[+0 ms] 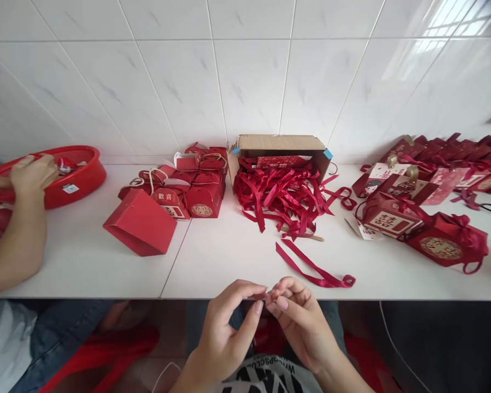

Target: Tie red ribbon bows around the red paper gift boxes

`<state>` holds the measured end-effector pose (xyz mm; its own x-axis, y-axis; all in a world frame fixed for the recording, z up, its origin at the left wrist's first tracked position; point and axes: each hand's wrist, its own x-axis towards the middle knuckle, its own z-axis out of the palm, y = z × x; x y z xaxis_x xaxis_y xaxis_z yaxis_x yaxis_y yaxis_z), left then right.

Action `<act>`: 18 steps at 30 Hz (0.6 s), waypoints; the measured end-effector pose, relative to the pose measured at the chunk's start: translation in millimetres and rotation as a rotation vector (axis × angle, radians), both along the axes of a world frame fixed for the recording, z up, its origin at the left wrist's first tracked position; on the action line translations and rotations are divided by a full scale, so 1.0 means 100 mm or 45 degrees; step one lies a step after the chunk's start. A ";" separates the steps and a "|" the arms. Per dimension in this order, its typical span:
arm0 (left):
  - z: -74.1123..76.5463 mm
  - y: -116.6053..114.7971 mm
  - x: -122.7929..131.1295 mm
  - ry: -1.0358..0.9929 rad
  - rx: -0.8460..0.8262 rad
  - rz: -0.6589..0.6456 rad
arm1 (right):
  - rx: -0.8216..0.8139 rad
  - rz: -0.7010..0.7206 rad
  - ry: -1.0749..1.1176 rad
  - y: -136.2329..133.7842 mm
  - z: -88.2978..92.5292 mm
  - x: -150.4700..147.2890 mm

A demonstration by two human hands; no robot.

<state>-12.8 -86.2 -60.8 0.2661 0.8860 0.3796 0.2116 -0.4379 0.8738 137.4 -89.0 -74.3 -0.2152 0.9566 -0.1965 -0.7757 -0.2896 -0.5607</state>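
My left hand (229, 330) and my right hand (298, 316) meet just below the white table's front edge (213, 292), fingertips pinched together around something too small to make out. A loose red ribbon (311, 267) lies on the table right above my hands. Behind it a heap of red ribbons (284, 194) spills out of a cardboard box (278, 144) lying on its side.
Red gift boxes (188, 185) are stacked left of the cardboard box, with a flat red box (141, 224) in front. Finished ribbon-tied boxes (425, 218) fill the right side. At the left, another person's hand (33, 174) reaches into a red tray (76, 180).
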 end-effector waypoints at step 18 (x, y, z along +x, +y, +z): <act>-0.04 0.03 0.07 0.420 0.439 -0.025 | 0.220 -0.175 -0.824 -0.11 -0.09 0.09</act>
